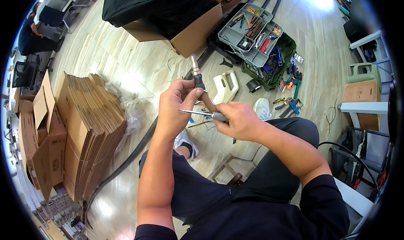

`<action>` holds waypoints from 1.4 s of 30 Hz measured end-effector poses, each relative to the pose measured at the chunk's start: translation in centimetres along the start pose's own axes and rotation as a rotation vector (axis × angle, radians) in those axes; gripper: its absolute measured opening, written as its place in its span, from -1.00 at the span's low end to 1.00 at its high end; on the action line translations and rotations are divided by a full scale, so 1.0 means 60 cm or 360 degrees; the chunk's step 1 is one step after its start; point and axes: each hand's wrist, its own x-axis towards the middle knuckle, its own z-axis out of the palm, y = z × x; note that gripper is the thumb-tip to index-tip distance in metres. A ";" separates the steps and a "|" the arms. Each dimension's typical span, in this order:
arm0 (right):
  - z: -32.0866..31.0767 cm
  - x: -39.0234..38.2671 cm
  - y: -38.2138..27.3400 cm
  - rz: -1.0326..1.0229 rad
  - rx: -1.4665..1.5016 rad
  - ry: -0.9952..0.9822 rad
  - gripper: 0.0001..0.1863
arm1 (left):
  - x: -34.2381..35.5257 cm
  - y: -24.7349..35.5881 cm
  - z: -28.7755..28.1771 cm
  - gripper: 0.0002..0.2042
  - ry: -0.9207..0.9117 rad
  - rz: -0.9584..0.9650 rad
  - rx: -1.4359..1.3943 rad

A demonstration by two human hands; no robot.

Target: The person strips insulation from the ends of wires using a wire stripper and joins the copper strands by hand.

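Observation:
My left hand [173,107] is closed around the black collar of a slim tool with a silver metal tube at its end and a brown handle [207,101]. The metal end points up and away from me; the tool's exact kind is unclear. My right hand [240,121] is closed on a screwdriver [221,117] with a grey handle, its shaft pointing left across the front of my left hand. Its fingers also meet the lower end of the brown handle. A cream plastic tool body with a looped handle [233,81] lies on the floor just beyond.
An opened green toolbox [274,85] with grey trays [229,34] of hand tools stands ahead. Pliers [290,106] lie beside it. Flattened cardboard boxes [90,126] stack at left; a black bag [139,6] sits on a carton ahead. A stool [365,74] stands at right.

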 end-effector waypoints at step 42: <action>-0.023 -0.028 0.005 -0.0443 -0.0345 0.0108 -0.63 | -0.003 0.000 0.020 -0.82 0.0012 0.0135 0.0726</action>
